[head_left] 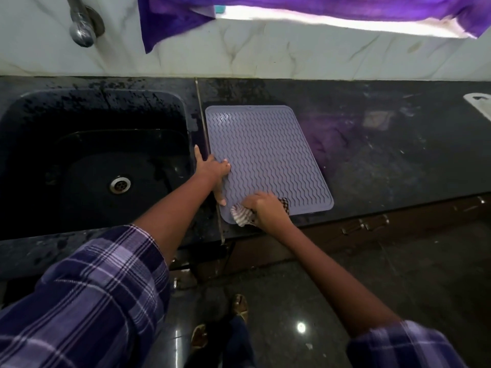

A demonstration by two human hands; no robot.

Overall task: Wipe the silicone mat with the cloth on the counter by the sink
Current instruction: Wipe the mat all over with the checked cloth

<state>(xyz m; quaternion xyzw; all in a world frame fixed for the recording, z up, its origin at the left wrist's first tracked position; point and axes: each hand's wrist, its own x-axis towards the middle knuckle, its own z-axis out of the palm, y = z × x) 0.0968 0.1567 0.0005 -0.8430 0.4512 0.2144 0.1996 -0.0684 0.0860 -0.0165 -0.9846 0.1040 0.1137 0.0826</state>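
Indoors, at a dark speckled stone bench, a person in a purple plaid shirt leans over a grey silicone mat with a wavy ribbed top, which lies flat just right of a black sink and reaches the bench's front edge. The left hand is spread open and pressed flat on the mat's left edge, its fingers splayed, holding nothing. The right hand is clenched around a bunched striped cloth, pressing it onto the mat's near corner. A thin metal strip divides sink from bench beside the mat. Behind runs a white marbled wall with a metal tap above the sink and purple fabric hanging under a bright window. Below the bench are brown drawers with metal handles and a glossy dark floor catching a spot of light.
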